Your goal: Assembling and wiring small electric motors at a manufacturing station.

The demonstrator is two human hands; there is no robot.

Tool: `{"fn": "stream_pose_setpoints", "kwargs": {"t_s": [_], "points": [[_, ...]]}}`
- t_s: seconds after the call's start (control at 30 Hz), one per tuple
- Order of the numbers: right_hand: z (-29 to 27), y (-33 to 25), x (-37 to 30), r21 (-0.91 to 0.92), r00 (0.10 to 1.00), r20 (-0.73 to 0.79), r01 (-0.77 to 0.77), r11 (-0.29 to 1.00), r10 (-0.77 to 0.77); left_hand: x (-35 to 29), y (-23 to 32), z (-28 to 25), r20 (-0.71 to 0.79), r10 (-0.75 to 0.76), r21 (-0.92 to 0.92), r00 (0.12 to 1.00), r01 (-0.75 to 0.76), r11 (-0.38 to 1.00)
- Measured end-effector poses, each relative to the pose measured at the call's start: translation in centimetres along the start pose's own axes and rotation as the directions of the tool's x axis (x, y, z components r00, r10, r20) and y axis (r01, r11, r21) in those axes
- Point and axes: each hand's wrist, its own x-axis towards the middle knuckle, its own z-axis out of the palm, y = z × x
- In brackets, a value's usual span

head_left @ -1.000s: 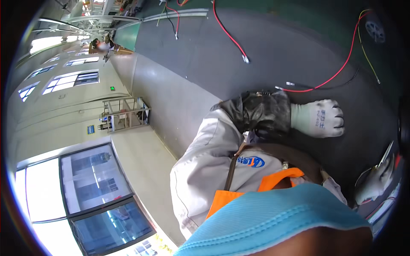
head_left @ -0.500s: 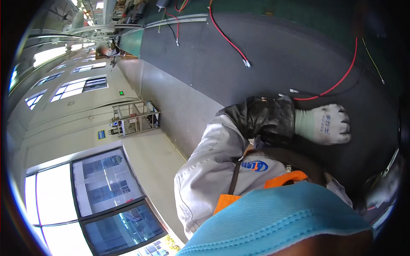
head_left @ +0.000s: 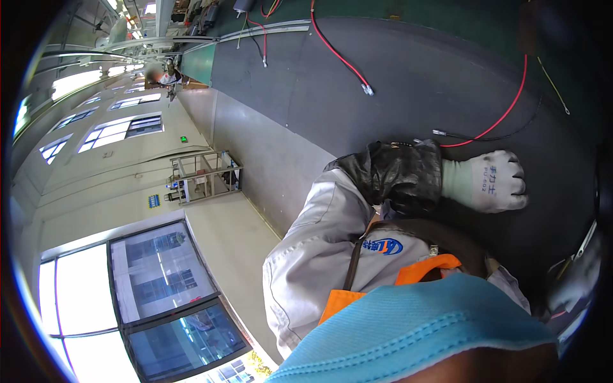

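Observation:
My left hand (head_left: 495, 182), in a white knit glove with a pale green cuff, is held over the dark grey mat (head_left: 408, 83) with its knuckles turned away from me. Its fingers are curled into a fist, and the palm side is hidden, so anything inside does not show. A black sleeve cover (head_left: 405, 179) wraps that forearm. Just beyond the wrist lie a red wire (head_left: 511, 115) and a thin black wire (head_left: 491, 138) with a metal terminal. At the far right edge my right hand (head_left: 571, 287) appears as a pale smear; its fingers cannot be made out.
Another red wire (head_left: 333, 51) with metal ends lies farther off on the mat. A yellow-green wire (head_left: 553, 84) with a ring terminal is at the far right. A metal rack (head_left: 203, 175) stands by the wall at left. Another person (head_left: 167, 76) is far down the bench.
The left fist has shifted very slightly to the right, still curled. The wires at right sit slightly more to the left in the picture. The right hand stays blurred at the edge.

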Motion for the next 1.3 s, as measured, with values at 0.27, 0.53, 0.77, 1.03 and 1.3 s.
{"fn": "stream_pose_setpoints", "kwargs": {"t_s": [0.27,0.53,0.77,1.03,1.3], "points": [[7.5,-12.0,-2.3,0.396,0.871,0.254,0.304,0.867,-0.421,-0.2,-0.1,0.1,-0.026,0.009,-0.014,1.0,-0.009,1.0],[8.1,-10.9,-2.7,0.427,0.894,0.312,0.171,0.888,-0.322,-0.1,0.1,0.6,-0.008,0.008,-0.032,1.0,-0.008,0.999],[8.5,-10.3,-2.4,0.425,0.874,0.36,0.157,0.892,-0.326,-0.2,0.1,0.5,0.025,-0.005,-0.031,1.0,0.006,1.0],[8.5,-10.0,-2.2,0.427,0.883,0.356,0.137,0.894,-0.306,0.1,0.2,0.6,-0.032,-0.006,-0.031,0.999,0.005,1.0],[8.7,-10.0,-2.2,0.446,0.883,0.374,0.096,0.89,-0.284,-0.1,0.1,0.2,0.047,-0.019,-0.052,0.999,0.022,0.998]]}}
